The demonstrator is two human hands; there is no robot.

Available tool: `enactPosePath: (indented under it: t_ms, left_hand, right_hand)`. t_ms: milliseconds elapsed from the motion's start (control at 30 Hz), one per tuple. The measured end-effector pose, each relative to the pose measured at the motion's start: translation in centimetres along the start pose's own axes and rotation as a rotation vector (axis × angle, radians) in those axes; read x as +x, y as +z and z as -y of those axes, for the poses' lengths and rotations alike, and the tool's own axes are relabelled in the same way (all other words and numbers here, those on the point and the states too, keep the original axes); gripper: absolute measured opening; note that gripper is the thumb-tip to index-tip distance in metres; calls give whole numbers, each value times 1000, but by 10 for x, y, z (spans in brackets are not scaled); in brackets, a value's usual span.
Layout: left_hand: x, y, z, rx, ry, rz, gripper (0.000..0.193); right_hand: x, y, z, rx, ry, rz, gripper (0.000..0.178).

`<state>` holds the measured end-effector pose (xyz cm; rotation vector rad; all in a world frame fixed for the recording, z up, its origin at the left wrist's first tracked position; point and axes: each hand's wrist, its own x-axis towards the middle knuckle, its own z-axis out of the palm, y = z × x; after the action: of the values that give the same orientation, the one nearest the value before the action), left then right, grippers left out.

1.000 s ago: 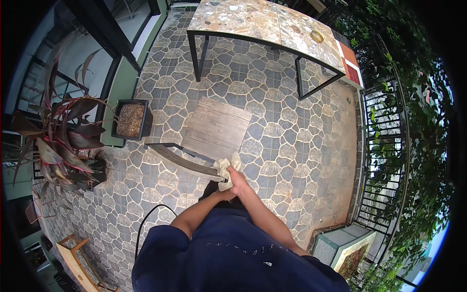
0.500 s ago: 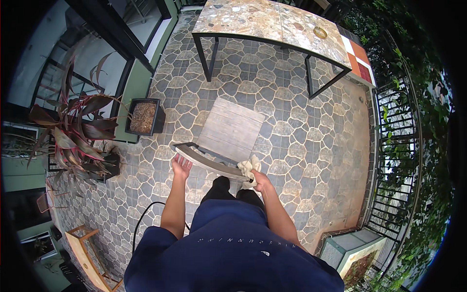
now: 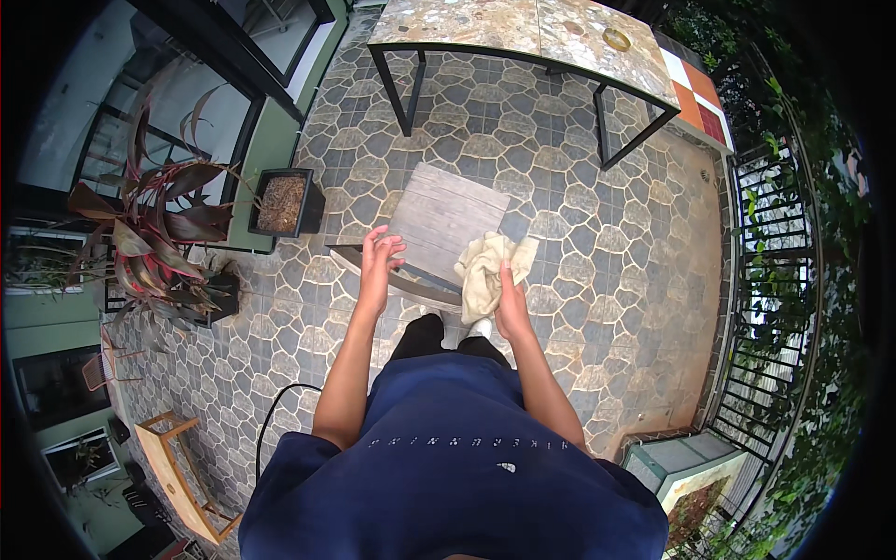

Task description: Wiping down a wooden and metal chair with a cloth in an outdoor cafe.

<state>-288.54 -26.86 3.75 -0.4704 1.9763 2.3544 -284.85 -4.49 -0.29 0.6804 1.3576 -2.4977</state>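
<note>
A chair with a grey wooden seat and a curved backrest stands right in front of my feet, the backrest nearest me. My right hand grips a crumpled cream cloth, which hangs over the right end of the backrest and partly hides it. Over the backrest's left part, my left hand is raised with bent, spread fingers and holds nothing. Whether it touches the wood I cannot tell.
A stone-topped table with black legs stands ahead on the paved floor. To the left are a black planter and a red-leaved plant. A wooden stool-like frame is at lower left; a metal fence runs along the right.
My left hand has let go of the backrest and risen above it. My right hand has lifted, and the cloth, bunched at the backrest's end before, is now spread more loosely.
</note>
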Motion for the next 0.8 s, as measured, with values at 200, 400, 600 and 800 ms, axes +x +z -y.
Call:
enactPosePath:
  t_ms: [200, 400, 600, 800]
  left_hand:
    - [-42, 32, -13, -363, -525, 330, 54]
    - [-59, 23, -10, -249, -502, 347, 46]
    - [-49, -50, -6, -375, -509, 67, 41]
    - [16, -161, -18, -518, -325, -57, 42]
  right_hand:
    - [-27, 41, 48, 117, 245, 410, 67]
    - [-45, 56, 41, -736, -174, 493, 48]
    - [-42, 74, 19, -1091, -475, 290, 48]
    - [-23, 106, -29, -1203, -317, 359, 55]
